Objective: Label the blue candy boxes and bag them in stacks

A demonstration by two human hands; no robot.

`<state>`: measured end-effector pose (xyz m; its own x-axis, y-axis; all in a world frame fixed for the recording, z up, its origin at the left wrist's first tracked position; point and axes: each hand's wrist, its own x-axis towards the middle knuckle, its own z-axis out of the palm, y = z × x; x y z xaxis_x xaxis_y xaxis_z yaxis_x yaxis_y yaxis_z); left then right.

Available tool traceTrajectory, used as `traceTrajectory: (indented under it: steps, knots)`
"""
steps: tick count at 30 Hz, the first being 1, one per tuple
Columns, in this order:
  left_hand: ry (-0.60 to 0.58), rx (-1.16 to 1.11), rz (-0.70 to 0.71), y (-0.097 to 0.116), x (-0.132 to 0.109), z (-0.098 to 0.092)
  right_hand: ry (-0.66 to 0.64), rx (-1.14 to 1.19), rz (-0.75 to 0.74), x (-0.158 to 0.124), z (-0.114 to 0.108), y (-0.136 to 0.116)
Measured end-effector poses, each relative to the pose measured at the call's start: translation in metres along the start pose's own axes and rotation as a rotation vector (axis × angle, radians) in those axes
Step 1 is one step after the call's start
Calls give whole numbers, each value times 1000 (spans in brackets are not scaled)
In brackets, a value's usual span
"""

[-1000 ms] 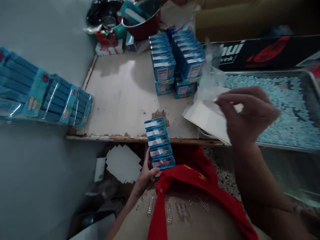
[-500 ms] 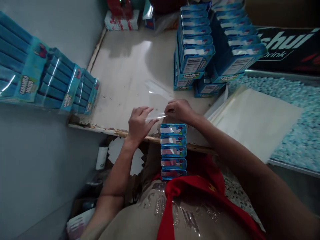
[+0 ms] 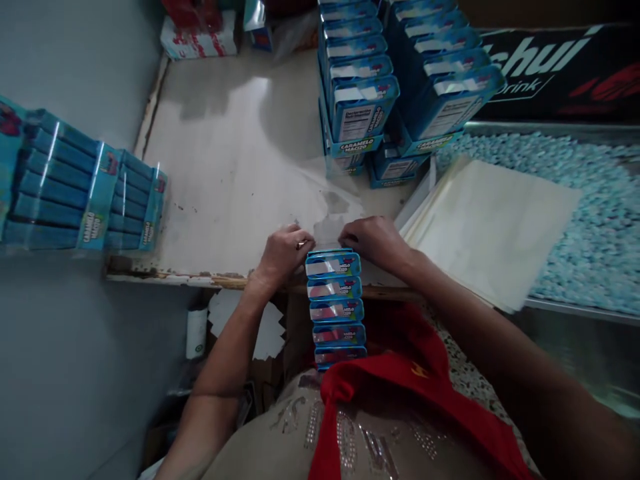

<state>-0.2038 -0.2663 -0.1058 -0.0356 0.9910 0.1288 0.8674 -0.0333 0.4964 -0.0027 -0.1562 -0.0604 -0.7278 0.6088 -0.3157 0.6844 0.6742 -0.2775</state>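
Observation:
My left hand (image 3: 284, 255) and my right hand (image 3: 376, 244) are both closed in a pinch at the table's front edge. Between them stretches a clear plastic film (image 3: 327, 230), faint against the white surface; whether it is a bag or a flat sheet I cannot tell. Just below, a row of several small blue candy boxes (image 3: 336, 311) stands between my body and the table edge. Its far end lies close under the film, near the fingers of both hands.
Tall stacks of blue candy boxes (image 3: 365, 110) stand at the back right. Wrapped blue packs (image 3: 55, 180) sit at the left. Cream paper sheets (image 3: 495, 227) overlap a tray of pale blue candies (image 3: 575, 253). The white table (image 3: 210, 167) has a worn wooden edge.
My left hand has gone from spread fingers to a pinch on the film. Both hands have come down closer to the far end of the box row. The view has shifted right.

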Motion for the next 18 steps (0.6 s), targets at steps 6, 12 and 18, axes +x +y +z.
traceTrajectory:
  steps: [6, 12, 18]
  knots:
    - [-56, 280, 67, 29, -13, -39, -4, -33, -17, -7, -17, -1]
    - [139, 292, -41, 64, -41, -62, 250, 178, -22, -36, -32, -3]
    - [506, 45, -373, 89, -58, -40, 574, 140, -48, -71, -38, -33]
